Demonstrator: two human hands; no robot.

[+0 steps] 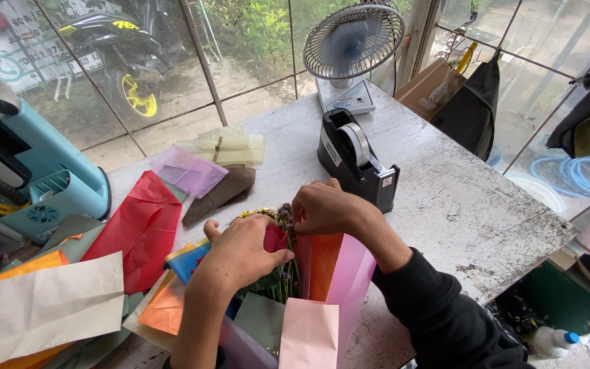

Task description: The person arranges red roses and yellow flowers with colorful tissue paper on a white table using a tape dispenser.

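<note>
Holding a small flower bunch point(278, 236) at near centre of the surface point(459, 205): stems down, blooms up, wrapped in orange, pink and grey paper sheets point(329, 273). Left hand point(240, 256) is clamped around the bunch at mid-height, thumb over a red piece. Right hand point(322, 208) is closed, fingertips pinching at the bloom tops; the two hands are nearly touching. Loose coloured papers point(138, 229) lie to the left. Black tape dispenser point(356, 160) stands just beyond the hands, small fan point(353, 37) farther off.

Risk, judged: a too-tight left grip could crush stems or crease wrap; fan draught could lift loose sheets; the pinch may tear the small blooms.
</note>
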